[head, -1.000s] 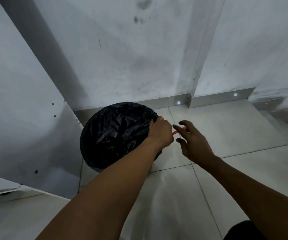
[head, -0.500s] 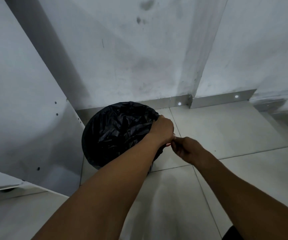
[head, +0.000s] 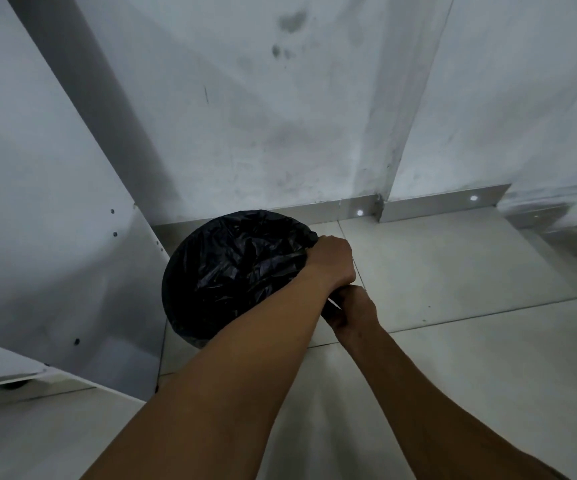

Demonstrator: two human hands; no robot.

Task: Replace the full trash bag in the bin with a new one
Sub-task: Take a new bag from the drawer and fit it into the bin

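Left forearm hides bin's near rim & right hand [head: 351, 308] fingers; bin itself under black bag [head: 238, 271].

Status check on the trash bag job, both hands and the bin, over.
Left hand grips black bag at the bin's right rim. Right hand closed just below it; its grip is hidden. Bag still in bin. Nothing in the way.

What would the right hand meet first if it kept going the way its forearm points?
Most likely the left hand: the right hand sits just below its wrist, aimed up-left at it, with the black trash bag beyond. Whether they touch is unclear.
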